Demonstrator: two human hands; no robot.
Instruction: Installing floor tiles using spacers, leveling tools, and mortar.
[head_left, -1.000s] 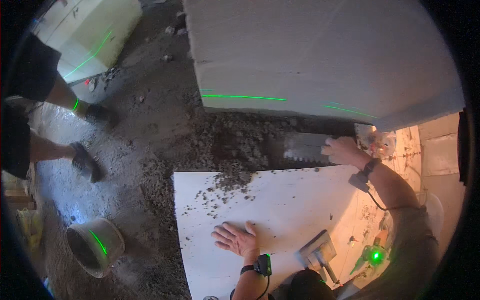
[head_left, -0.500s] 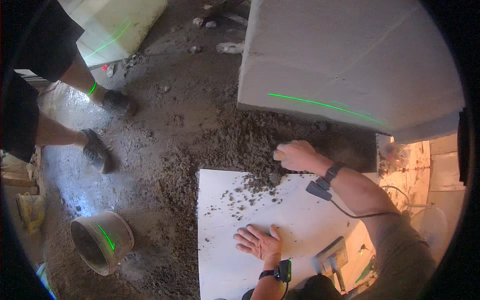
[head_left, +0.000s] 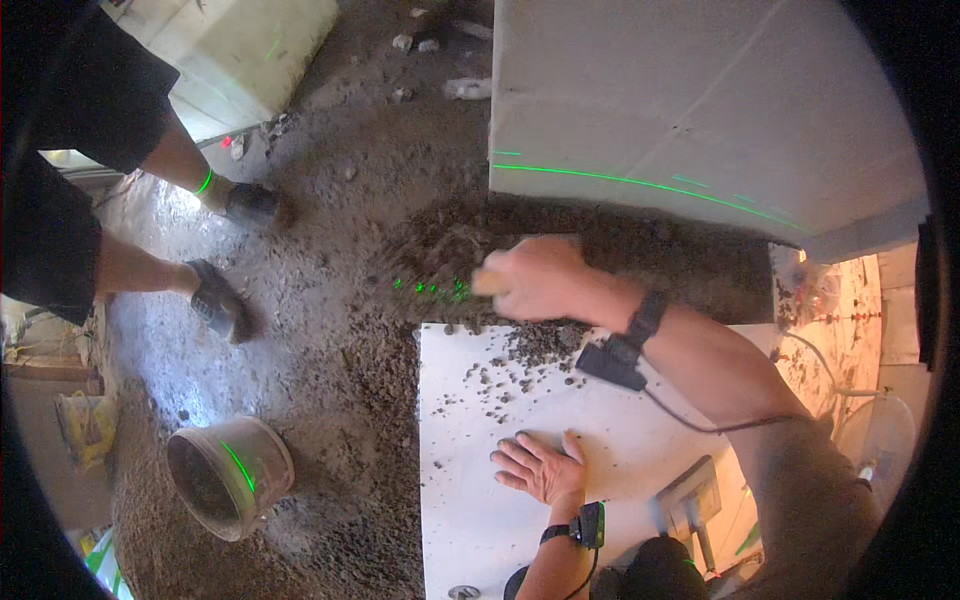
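right hand (head_left: pixel 530 280) has swept further left since half a second back, from the mortar near the right end of the white tile's far edge to a spot past its left corner, fingers clenched on a tool handle; the tool's blade is hidden in the dark mortar bed (head_left: pixel 560 250), kind of tool can't be told now. left hand (head_left: pixel 540 468) stayed flat on the white floor tile (head_left: pixel 480 520), fingers released and spread, palm down, holding nothing. the mortar lies in a strip on the floor between the near white tile and the big pale slab (head_left: pixel 700 90) beyond it, with loose crumbs (head_left: pixel 520 360) scattered on the tile's far part. green laser line crosses the slab, green dots show on the mortar by the right hand. counts: two own hands, two wrist bands with a cable from the right one, one grey bucket (head_left: pixel 230 475) on the floor at left, one trowel-like tool (head_left: pixel 690 500) lying at the tile's near right corner, two white tiles or slabs plus one pale block (head_left: pixel 250 50) top left. another person's two legs and two dark shoes (head_left: pixel 215 300) stand at left, well apart from the hands.
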